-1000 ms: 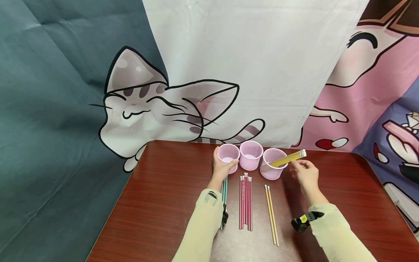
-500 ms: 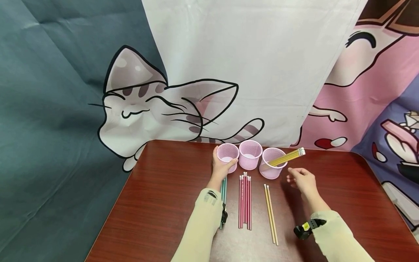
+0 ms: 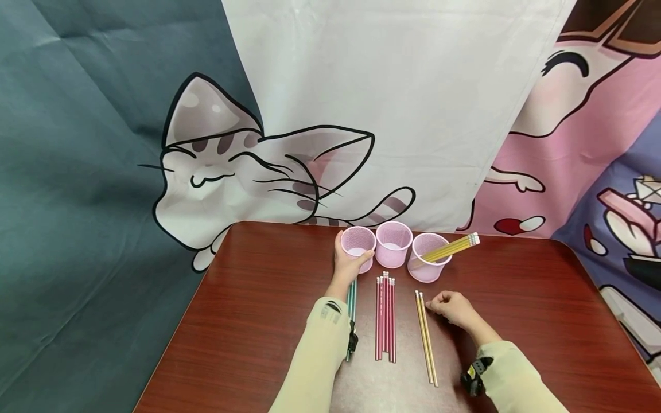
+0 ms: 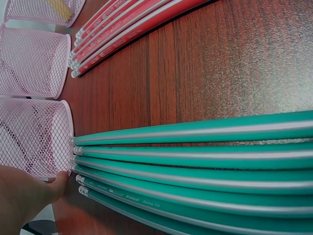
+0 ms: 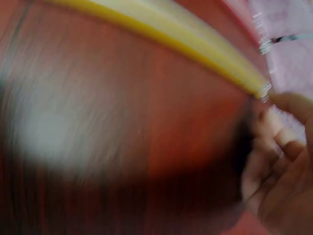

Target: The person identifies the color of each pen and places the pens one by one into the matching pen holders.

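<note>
Down comes the right hand [image 3: 454, 308], loosely curled, holding nothing, to just beside two yellow pencils [image 3: 424, 338] on the table [image 3: 258, 321], the only yellow ones outside the right cup [image 3: 424, 273]! The left hand [image 3: 347, 265] grips the left cup [image 3: 356, 240].

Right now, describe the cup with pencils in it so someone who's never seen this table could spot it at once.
On the reddish-brown table, three pink mesh cups stand in a row near the far edge, before a cat-print backdrop. Take the rightmost cup, the one nearest the person's right hand; only it has yellow pencils slanting out over its rim.
</note>
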### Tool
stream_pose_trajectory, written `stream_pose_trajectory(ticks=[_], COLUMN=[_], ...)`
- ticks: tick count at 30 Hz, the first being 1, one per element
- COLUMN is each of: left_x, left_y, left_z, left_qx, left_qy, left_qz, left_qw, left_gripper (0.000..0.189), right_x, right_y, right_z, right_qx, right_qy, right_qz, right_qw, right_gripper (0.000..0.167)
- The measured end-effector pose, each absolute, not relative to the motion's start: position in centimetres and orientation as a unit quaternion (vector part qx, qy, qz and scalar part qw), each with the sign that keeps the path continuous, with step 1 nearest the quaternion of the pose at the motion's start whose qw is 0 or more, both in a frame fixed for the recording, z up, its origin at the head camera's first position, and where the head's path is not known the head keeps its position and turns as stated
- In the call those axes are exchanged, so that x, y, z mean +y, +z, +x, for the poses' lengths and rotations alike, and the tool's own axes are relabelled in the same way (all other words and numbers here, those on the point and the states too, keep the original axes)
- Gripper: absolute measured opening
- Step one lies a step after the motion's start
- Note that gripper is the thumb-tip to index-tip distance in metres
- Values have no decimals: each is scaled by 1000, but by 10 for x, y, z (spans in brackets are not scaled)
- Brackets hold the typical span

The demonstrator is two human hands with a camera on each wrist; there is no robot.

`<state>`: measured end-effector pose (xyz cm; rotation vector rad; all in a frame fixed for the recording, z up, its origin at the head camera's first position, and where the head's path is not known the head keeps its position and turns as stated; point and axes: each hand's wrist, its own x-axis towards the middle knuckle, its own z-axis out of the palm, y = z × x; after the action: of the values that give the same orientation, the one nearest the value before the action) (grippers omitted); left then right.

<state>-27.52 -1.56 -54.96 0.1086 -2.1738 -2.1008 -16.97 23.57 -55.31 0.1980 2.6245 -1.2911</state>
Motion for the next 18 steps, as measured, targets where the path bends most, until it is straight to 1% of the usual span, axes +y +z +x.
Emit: stream_pose_trajectory(ticks=[4, 6, 10, 13, 18], left_x=[-16, -16, -16, -15, -14], left_y=[-550, -538, -537, -548, -548], left_z=[-275, -269, -268, -274, -273], left_qx=[-717, -711, -710, -716, -717], left_qy=[-693, -699, -700, -694, -692], left_qz=[34, 31, 32, 40, 39], left_qw=[67, 69, 68, 67, 69], left_gripper=[97, 94, 94, 96, 96], right_x=[236, 236, 235, 233, 232], right_y=[-559, -559, -558, -559, -559], right_z=[-169, -169, -168, -168, -168], right_qx=[908, 911, 928, 940, 946], right_qy=[-404, -397, -359, -332, -315], right_qz=[48, 47, 34, 23, 23], right_qw=[98, 98, 91, 82, 76], right_gripper=[23, 26, 28, 30, 32])
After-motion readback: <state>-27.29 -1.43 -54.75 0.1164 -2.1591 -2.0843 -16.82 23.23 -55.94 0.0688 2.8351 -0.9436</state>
